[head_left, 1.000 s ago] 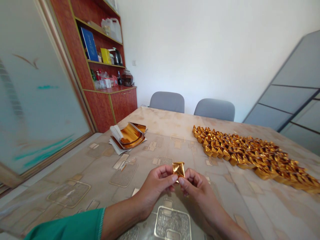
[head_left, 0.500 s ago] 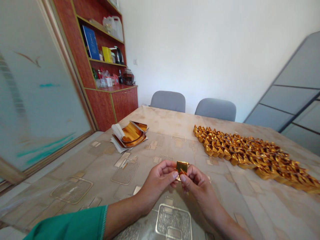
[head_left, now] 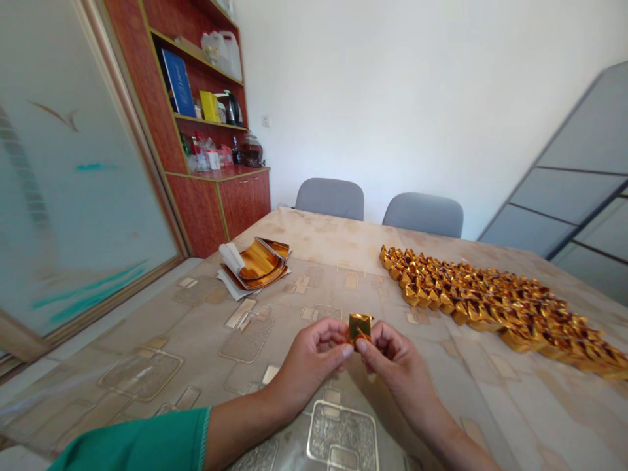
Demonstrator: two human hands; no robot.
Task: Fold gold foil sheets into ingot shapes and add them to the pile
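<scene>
A small folded piece of gold foil paper (head_left: 360, 326) is held up between my two hands, just above the table. My left hand (head_left: 321, 350) pinches its left side with thumb and fingers. On the other side, my right hand (head_left: 392, 356) grips it, the thumb pressed against the lower front face. The fingers behind the paper are partly hidden. Farther off to the left lies a stack of gold foil sheets (head_left: 260, 261) with white backing, its top sheets curled over. At the right, rows of folded gold paper ingots (head_left: 471, 294) stand packed together.
A patterned clear cover lies over the table (head_left: 196, 353). Two grey chairs (head_left: 330, 197) stand at its far side against the white wall. A red-brown cabinet (head_left: 210, 196) with bottles and boxes is at the back left, near a frosted sliding door (head_left: 83, 170).
The gold foil paper has tilted and shifted slightly to the right between my fingers, and its lower part has folded differently. Both hands keep hold of it.
</scene>
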